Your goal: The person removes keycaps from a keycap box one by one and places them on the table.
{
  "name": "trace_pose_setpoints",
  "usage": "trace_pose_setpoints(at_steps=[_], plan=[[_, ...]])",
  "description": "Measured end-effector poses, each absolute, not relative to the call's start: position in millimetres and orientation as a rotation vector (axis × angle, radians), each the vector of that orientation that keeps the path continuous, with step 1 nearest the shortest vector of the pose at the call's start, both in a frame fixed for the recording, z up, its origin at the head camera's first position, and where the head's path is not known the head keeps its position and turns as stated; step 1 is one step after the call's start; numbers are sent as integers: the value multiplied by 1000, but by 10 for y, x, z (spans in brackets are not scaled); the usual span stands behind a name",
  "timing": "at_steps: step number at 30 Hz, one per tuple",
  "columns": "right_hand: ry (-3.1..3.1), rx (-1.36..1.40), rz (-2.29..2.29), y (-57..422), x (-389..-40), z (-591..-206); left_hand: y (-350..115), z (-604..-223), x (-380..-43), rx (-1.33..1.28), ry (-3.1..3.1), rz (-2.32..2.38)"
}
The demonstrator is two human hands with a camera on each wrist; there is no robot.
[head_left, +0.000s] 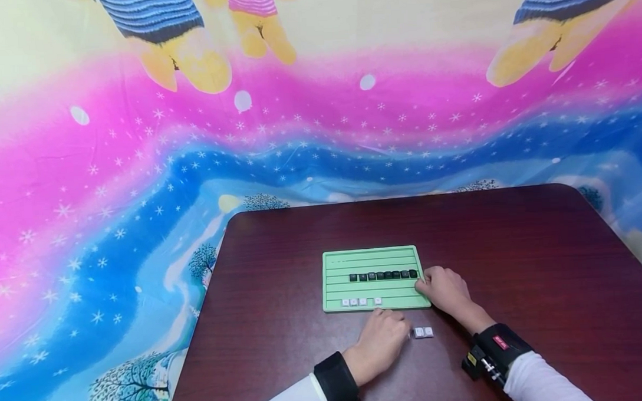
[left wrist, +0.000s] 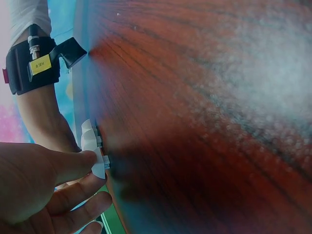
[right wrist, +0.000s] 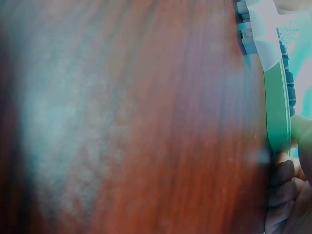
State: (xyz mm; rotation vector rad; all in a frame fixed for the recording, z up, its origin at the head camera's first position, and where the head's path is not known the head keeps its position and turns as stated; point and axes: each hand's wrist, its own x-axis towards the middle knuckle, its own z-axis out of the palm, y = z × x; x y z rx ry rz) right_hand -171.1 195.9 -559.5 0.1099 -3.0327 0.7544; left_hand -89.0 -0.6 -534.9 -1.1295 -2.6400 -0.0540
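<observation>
A light green ridged tray (head_left: 337,289) lies on the table. Along its middle runs a row of black keycaps (head_left: 388,275), and several white keycaps (head_left: 353,302) sit near its front edge. My right hand (head_left: 448,290) grips the tray's right edge, thumb on top and the other fingers curled beside it. Just in front of the tray, my left hand (head_left: 381,340) pinches a white keycap (left wrist: 99,166) between thumb and index finger, at the left end of a short line of loose white keycaps (head_left: 424,332). The left fingers hide that keycap in the head view.
The dark red-brown table (head_left: 270,273) has rounded far corners. Behind it hangs a printed cloth (head_left: 296,107) in pink and blue. Black bands with cameras are strapped round both wrists, such as the right wrist band (head_left: 501,344).
</observation>
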Motion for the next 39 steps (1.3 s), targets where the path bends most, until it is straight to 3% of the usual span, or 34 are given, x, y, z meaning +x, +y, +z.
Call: trace_pose_setpoints(at_steps=[39], plan=[[-3042,121,733,1958,-1715,-5597,43,-5341,-902,-1110,-2672,-34]])
